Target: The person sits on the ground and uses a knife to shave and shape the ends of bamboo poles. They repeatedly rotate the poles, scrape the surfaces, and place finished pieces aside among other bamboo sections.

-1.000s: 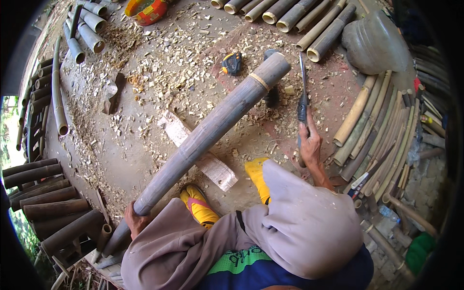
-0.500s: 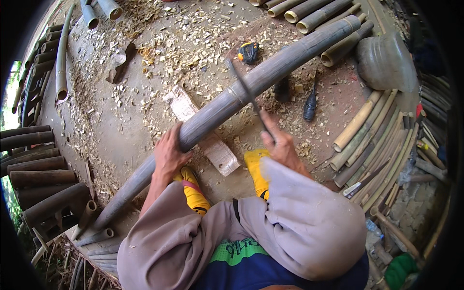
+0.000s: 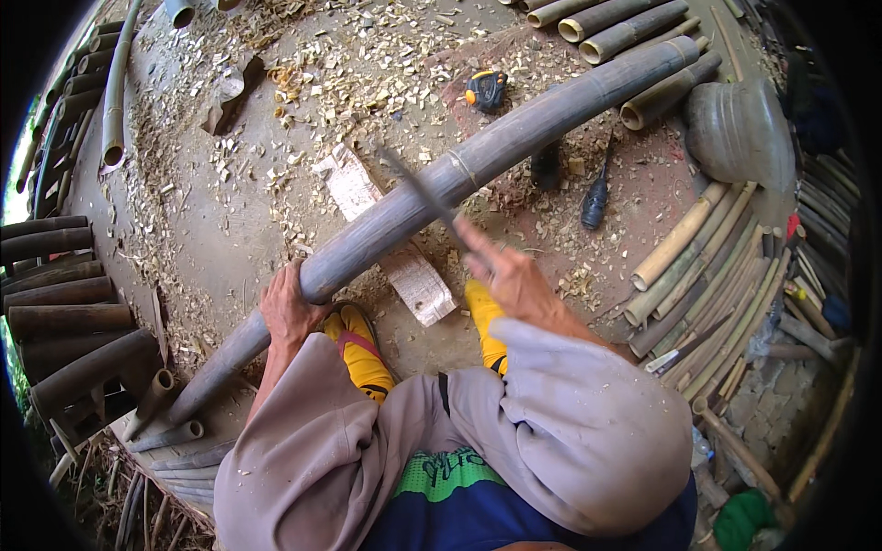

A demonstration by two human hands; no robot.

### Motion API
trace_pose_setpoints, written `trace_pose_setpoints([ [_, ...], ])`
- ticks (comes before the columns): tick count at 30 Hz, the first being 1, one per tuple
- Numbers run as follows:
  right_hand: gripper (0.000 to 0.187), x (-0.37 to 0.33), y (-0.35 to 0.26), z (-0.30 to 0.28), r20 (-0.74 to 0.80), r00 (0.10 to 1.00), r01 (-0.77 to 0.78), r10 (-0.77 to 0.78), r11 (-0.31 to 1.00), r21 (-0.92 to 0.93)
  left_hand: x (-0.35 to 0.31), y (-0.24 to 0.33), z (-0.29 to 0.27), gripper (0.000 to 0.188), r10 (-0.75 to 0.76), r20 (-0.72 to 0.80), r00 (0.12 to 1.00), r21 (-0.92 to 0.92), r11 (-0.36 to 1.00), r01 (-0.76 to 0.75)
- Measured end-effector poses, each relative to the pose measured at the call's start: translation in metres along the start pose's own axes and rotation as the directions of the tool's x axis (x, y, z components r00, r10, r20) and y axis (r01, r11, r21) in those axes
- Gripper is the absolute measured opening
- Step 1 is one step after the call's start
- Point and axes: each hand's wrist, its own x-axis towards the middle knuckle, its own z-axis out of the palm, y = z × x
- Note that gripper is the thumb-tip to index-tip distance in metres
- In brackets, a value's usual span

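Observation:
A long dark bamboo pole (image 3: 377, 234) lies slanted from the lower left to the upper right. My left hand (image 3: 288, 308) is closed round its lower part. In my right hand (image 3: 514, 280) is a long, narrow dark blade (image 3: 418, 188), smeared by motion and possibly a knife; its handle is hidden in my fist. The blade crosses over the pole, on the near-left side of a pale node ring. Under the pole is a flat, pale notched wood block (image 3: 418, 289), between my feet in yellow footwear (image 3: 485, 317).
Wood chips cover much of the ground. A tape measure (image 3: 486, 91) and a dark-handled pointed tool (image 3: 594, 202) lie beyond the pole. Cut bamboo (image 3: 69, 317) is stacked at left, with more pieces (image 3: 680, 234) at right beside a large translucent container (image 3: 740, 135).
The blade and my right hand have shifted left, from the far side of the node ring to the near side. My left hand sits lower and further left on the pole.

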Motion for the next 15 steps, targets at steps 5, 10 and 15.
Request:
trace_pose_setpoints([
  [5,0.055,0.034,0.014,-0.034,-0.132,0.882,-0.433,0.453,0.888,0.157,0.005,0.006,-0.002,0.072,0.006,-0.002,1.0,-0.013,1.0,-0.006],
  [10,0.053,-0.004,-0.014,-0.003,0.114,0.985,0.148,-0.129,0.973,-0.179,0.024,0.006,-0.025,0.064,-0.008,0.255,0.967,-0.215,0.975,0.065],
  [15,0.054,0.023,0.009,-0.008,-0.073,0.956,-0.274,0.283,0.955,0.115,0.036,0.003,-0.028,0.064,0.012,0.42,0.907,-0.221,0.971,0.09],
])
